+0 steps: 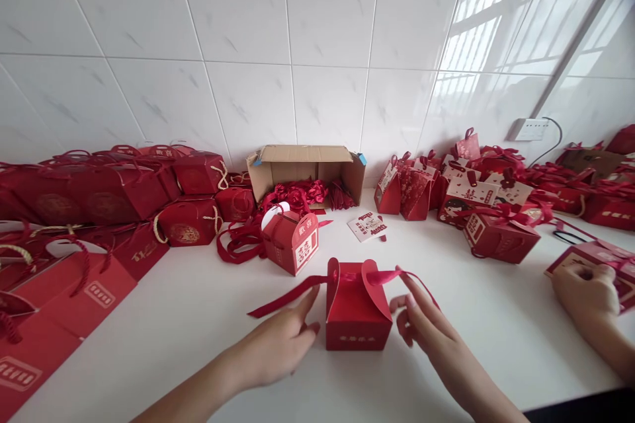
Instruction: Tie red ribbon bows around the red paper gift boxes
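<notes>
A small red gift box [358, 332] with gold lettering stands upright on the table, its curved top flaps drawn together. Red ribbon [282, 299] passes through the flaps, with one loose end out to each side. My left hand [282, 344] is at the box's left, index finger stretched to the ribbon's underside and thumb apart. On the other side, my right hand [421, 317] has its index fingertip against the right ribbon end, with the other fingers loosely bent beside the box. Neither hand has its fingers closed around anything.
An open cardboard box [258, 178] of red ribbons stands by the wall. Before it sits a red house-shaped box [285, 244], near a printed card [366, 227]. Red boxes [188, 221] crowd the left; finished boxes [501, 234] fill the right. A co-worker's hand [585, 294] rests on another box.
</notes>
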Demonstrator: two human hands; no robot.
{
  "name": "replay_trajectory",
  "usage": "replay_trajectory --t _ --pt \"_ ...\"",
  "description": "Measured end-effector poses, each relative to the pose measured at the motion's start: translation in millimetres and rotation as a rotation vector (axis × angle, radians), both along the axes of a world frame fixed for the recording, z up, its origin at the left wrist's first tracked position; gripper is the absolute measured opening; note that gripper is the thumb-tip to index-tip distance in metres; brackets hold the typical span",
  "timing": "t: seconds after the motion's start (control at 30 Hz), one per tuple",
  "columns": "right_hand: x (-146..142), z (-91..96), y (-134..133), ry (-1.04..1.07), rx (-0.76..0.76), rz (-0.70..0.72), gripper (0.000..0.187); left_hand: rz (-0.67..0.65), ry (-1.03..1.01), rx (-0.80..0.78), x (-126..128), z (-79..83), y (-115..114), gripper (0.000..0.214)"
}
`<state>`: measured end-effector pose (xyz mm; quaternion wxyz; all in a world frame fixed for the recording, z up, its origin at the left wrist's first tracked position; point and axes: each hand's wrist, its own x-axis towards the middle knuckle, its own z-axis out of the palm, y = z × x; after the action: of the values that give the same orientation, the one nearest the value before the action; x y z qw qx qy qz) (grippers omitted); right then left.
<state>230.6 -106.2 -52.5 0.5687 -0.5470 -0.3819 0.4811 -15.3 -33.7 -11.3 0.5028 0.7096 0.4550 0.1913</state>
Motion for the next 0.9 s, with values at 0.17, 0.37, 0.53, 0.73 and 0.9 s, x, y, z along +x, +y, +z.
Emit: replay_trajectory --t 0.17,0.37,0.53,0.73,0.9 --pt "1.8 13.9 17.1 0.414 0.177 -0.113 0.046 0.238 -0.537 -0.258 11.3 -6.1 10.9 0.042" --pt "-1.2 25.0 25.7 0.638 0.265 -0.201 0.022 0.561 -1.010 -0.549 18.8 1.1 7.0 0.011" --pt "1.7 28.6 26.6 0.687 0.316 -0.281 0.012 0.675 -1.028 -0.523 16.5 3.2 4.0 0.009" --pt "8.7 31.7 24.6 0.676 0.343 -0.313 0.012 0.653 -0.918 -0.458 17.8 2.7 1.0 0.011" --pt "13.8 28.8 23.2 0.651 0.348 -0.318 0.011 0.605 -0.868 -0.452 21.7 3.8 -1.5 0.011"
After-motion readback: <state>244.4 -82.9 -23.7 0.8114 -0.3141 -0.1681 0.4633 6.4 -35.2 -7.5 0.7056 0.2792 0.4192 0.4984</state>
